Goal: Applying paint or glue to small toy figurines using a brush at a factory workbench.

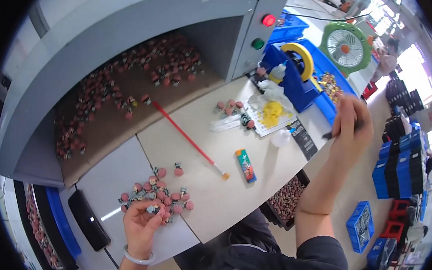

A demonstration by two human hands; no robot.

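My left hand [140, 229], with a pale bracelet at the wrist, pinches a small pink-and-grey figurine [152, 209] between thumb and fingers. It is right at a pile of similar pink-haired figurines [163, 191] on the light worktop. My right hand [353, 121] is raised at the right, over the worktop's edge and beside a blue bin [328, 111]. Its fingers are curled and closed. A dark tip shows by them, but what they hold is too blurred to make out. A red-handled brush [186, 136] and a small green-and-red box [245, 165] lie between the hands.
A grey machine [149, 12] with many figurines on its brown belt [127, 124] stands ahead. A blue tape dispenser [293, 85], white bottle [280, 138] and yellow putty-like lump [272, 112] sit at right. A green fan [346, 46] stands behind. A black crate [270, 212] of pieces is below.
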